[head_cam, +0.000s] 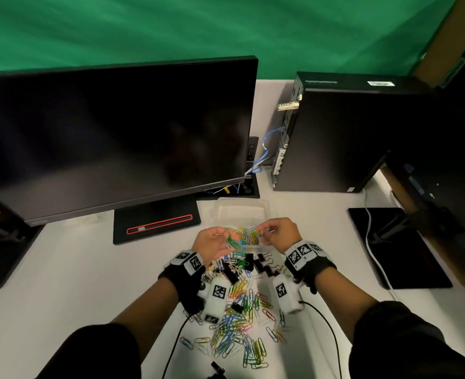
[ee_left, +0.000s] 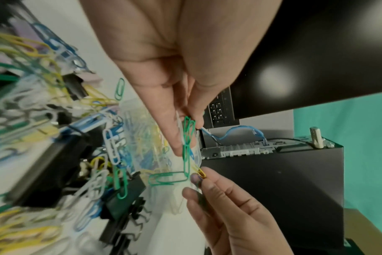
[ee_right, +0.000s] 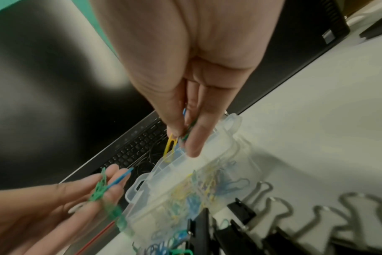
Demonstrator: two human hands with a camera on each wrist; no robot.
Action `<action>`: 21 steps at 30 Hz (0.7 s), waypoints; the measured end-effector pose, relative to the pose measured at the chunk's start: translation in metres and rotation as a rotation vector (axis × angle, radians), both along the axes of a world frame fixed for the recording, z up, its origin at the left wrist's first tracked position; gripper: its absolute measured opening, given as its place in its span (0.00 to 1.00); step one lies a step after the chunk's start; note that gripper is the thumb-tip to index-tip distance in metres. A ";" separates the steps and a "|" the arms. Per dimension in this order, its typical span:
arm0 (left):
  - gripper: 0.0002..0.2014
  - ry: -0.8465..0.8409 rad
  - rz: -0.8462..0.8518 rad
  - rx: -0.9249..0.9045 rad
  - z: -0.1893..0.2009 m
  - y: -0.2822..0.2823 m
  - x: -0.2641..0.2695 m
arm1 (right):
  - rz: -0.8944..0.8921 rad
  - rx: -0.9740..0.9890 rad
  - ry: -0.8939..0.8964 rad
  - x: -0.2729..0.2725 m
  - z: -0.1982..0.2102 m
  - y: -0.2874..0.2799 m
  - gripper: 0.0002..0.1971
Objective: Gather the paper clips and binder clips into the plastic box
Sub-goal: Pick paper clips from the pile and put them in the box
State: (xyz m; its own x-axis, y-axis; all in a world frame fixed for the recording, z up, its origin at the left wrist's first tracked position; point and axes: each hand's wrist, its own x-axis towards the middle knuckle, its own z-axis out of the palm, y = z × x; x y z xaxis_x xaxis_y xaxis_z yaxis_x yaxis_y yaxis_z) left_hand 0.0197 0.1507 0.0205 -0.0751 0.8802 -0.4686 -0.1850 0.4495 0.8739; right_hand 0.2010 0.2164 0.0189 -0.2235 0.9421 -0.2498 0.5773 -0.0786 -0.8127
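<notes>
Both hands hover over the clear plastic box [head_cam: 242,209], which holds coloured paper clips. My left hand [head_cam: 221,237] pinches a linked string of green paper clips [ee_left: 188,138] between thumb and fingers. Just right of it, my right hand [head_cam: 264,231] pinches a yellow paper clip [ee_right: 170,148] along with a green and a blue one above the box's rim [ee_right: 164,165]. Black binder clips [head_cam: 253,263] lie just in front of the box. A loose pile of coloured paper clips [head_cam: 239,326] spreads between my wrists toward the near edge.
A dark monitor [head_cam: 116,138] on its stand [head_cam: 157,222] rises behind and left of the box. At the back right stands a black computer case [head_cam: 335,132], with a black mat [head_cam: 398,250] and white cable to the right. Wrist-camera cables trail across the near table.
</notes>
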 end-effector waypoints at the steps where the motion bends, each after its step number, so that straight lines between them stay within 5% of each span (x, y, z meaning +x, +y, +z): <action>1: 0.11 -0.002 0.014 0.005 0.002 0.004 -0.001 | -0.023 -0.010 0.015 -0.002 -0.002 0.003 0.08; 12: 0.17 -0.288 0.072 -0.033 0.004 0.020 0.000 | 0.073 0.025 -0.002 0.005 -0.003 -0.011 0.14; 18: 0.18 -0.262 0.048 -0.028 0.009 0.018 0.004 | 0.209 0.031 -0.079 0.032 -0.006 -0.043 0.14; 21: 0.13 -0.048 -0.056 0.022 0.014 0.009 0.001 | 0.311 -0.033 -0.108 0.046 -0.015 -0.060 0.14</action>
